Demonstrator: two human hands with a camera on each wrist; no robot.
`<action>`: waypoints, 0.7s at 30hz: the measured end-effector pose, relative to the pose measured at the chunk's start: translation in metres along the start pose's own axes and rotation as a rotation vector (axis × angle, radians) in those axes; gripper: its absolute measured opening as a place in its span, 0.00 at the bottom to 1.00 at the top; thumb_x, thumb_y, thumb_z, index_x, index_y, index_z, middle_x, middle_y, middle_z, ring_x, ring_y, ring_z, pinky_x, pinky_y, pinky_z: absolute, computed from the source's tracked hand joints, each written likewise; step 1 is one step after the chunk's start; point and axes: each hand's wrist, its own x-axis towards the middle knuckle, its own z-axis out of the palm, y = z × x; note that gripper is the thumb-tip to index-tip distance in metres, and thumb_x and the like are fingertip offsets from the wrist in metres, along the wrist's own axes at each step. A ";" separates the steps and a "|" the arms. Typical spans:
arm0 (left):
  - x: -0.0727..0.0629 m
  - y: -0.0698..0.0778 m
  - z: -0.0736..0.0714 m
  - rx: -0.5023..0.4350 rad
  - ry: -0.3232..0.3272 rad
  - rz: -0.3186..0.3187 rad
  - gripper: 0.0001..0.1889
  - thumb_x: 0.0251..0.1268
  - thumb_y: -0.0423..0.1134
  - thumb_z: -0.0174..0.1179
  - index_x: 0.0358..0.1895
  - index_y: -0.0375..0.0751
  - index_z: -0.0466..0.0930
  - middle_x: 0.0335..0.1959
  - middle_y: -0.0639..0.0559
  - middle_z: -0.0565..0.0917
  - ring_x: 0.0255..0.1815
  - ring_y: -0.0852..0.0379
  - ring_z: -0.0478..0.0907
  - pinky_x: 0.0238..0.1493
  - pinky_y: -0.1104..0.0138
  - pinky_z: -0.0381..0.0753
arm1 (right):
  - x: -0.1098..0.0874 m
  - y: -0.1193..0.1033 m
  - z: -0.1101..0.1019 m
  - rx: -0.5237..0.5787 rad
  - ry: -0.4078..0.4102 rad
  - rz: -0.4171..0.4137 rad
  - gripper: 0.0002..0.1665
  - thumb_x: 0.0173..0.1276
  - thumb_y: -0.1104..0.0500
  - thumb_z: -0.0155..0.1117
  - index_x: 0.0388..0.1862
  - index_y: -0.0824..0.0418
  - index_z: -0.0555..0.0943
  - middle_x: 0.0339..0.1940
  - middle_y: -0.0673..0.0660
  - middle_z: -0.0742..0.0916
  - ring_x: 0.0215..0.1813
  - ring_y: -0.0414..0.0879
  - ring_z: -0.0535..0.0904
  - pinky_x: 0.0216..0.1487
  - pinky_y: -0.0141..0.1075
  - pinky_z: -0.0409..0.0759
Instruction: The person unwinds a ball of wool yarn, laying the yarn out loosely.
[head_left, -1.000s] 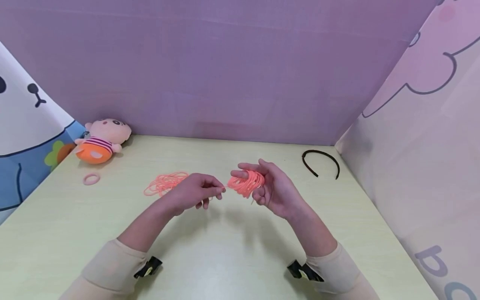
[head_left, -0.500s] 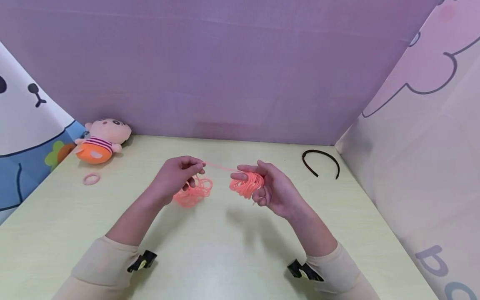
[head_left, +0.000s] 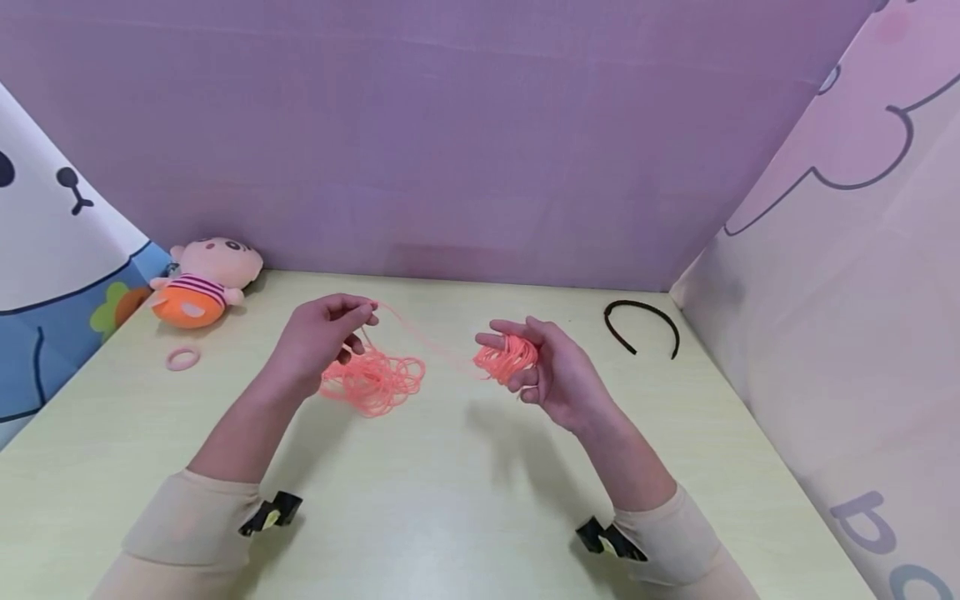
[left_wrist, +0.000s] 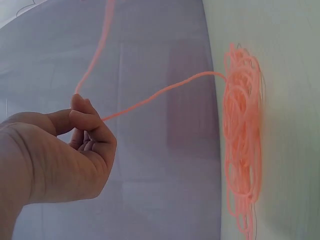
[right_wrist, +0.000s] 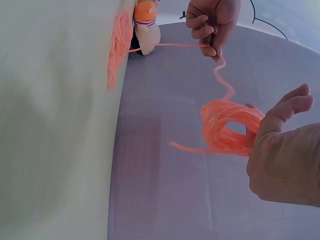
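In the head view my left hand point(head_left: 315, 337) is raised at centre left, pinching a strand of coral-pink cord between thumb and fingertips. Below it a loose, tangled pile of the same cord point(head_left: 375, 387) lies on the table. From the pinch, one strand point(left_wrist: 160, 92) leads down to the pile and another runs slack toward my right hand point(head_left: 566, 375). That hand, palm turned inward, holds a wound coil of cord point(head_left: 506, 358) looped about its fingers, with two fingers extended. A short free end sticks out from the coil point(right_wrist: 212, 127) in the right wrist view.
At the back left of the table point(head_left: 450, 500) lies a plush doll point(head_left: 210, 279) in orange, with a pink ring point(head_left: 183, 358) in front of it. A black headband point(head_left: 645, 308) lies at the back right. Purple cloth point(head_left: 480, 150) closes off the rear.
My left hand has moved left and up, drawing the cord away from the coil; the strand between the hands is longer and now sags. The right hand has shifted slightly right.
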 end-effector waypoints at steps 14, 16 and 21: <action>0.005 -0.005 -0.011 -0.045 0.051 -0.091 0.25 0.80 0.46 0.53 0.72 0.39 0.68 0.61 0.45 0.74 0.30 0.61 0.79 0.29 0.70 0.78 | -0.001 -0.001 0.001 0.024 -0.008 -0.001 0.30 0.84 0.50 0.37 0.74 0.66 0.68 0.65 0.60 0.82 0.18 0.39 0.80 0.18 0.25 0.67; 0.005 -0.006 -0.007 -0.034 0.007 -0.087 0.26 0.80 0.45 0.53 0.73 0.39 0.67 0.64 0.42 0.72 0.31 0.59 0.79 0.30 0.69 0.78 | -0.002 -0.001 0.002 0.022 -0.017 0.001 0.30 0.84 0.49 0.37 0.74 0.66 0.68 0.65 0.60 0.82 0.18 0.39 0.79 0.18 0.26 0.66; 0.005 -0.010 0.013 0.009 -0.157 -0.062 0.24 0.78 0.42 0.56 0.72 0.39 0.69 0.66 0.41 0.74 0.32 0.54 0.79 0.28 0.68 0.77 | -0.004 0.000 0.004 0.016 -0.043 0.007 0.32 0.84 0.48 0.37 0.75 0.66 0.67 0.64 0.60 0.82 0.19 0.39 0.79 0.19 0.27 0.66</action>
